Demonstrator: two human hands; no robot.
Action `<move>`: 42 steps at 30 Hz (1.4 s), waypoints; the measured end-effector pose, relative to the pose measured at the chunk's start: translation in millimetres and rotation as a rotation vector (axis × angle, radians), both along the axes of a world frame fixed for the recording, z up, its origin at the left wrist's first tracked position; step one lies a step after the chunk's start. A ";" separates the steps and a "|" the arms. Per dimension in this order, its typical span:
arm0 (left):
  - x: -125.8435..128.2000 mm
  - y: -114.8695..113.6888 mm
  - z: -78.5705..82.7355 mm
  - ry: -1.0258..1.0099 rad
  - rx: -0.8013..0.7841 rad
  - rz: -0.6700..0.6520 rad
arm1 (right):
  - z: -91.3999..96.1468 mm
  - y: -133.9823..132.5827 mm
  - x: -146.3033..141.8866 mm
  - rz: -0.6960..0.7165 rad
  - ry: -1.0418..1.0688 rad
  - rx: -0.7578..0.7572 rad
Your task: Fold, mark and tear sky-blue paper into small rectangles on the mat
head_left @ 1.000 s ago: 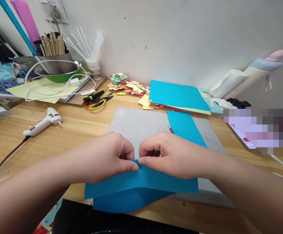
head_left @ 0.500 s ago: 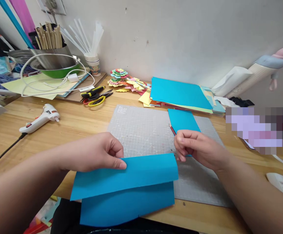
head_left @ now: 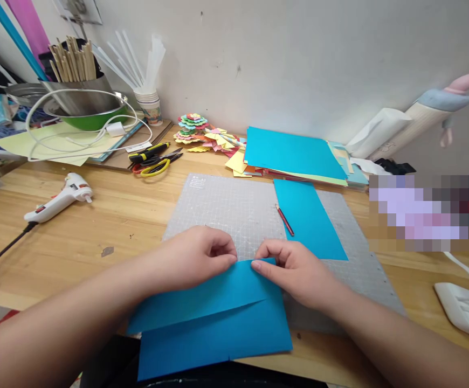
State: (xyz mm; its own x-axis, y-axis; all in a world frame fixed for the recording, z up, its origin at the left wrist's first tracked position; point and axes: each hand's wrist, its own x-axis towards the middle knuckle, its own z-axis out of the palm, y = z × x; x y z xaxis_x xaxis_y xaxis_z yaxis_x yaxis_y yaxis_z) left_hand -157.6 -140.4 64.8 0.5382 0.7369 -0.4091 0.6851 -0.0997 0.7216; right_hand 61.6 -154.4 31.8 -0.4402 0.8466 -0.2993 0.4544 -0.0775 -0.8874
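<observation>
A sheet of blue paper [head_left: 214, 339] is folded over along its far edge, its upper flap lying short of the lower edge. My left hand [head_left: 198, 258] pinches the fold near its middle, thumb on top. Close beside it, my right hand [head_left: 291, 269] pinches the same fold toward the right end. The sheet is held over the table's front edge and partly over the grey cutting mat [head_left: 226, 205]. Beyond my right hand lies a flat blue paper strip [head_left: 311, 221], with a short dark red pencil [head_left: 285, 221] across its left edge.
A white glue gun [head_left: 60, 199] lies at left. Behind are scissors [head_left: 157, 164], a yellow-black cutter [head_left: 149, 153], paper flowers [head_left: 192, 129] and a stack of coloured paper [head_left: 295, 153]. Sticks [head_left: 73, 59] stand in a metal pot. At right sits a white device base [head_left: 461, 307].
My right hand has come down from above the blue strip to pinch the folded edge. My left hand has shifted right, and the pencil and strip are now uncovered.
</observation>
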 end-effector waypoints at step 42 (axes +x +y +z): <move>-90.4 -25.6 -8.9 0.061 -0.036 0.302 | -4.3 18.0 29.6 -0.140 0.204 -0.005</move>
State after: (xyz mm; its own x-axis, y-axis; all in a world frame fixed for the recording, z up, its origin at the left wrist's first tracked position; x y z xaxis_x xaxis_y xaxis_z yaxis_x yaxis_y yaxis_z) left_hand -248.0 -165.9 55.8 0.2710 0.8444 -0.4622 0.7219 0.1394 0.6778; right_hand 91.2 -136.3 27.4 -0.3704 0.9023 -0.2205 0.2506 -0.1315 -0.9591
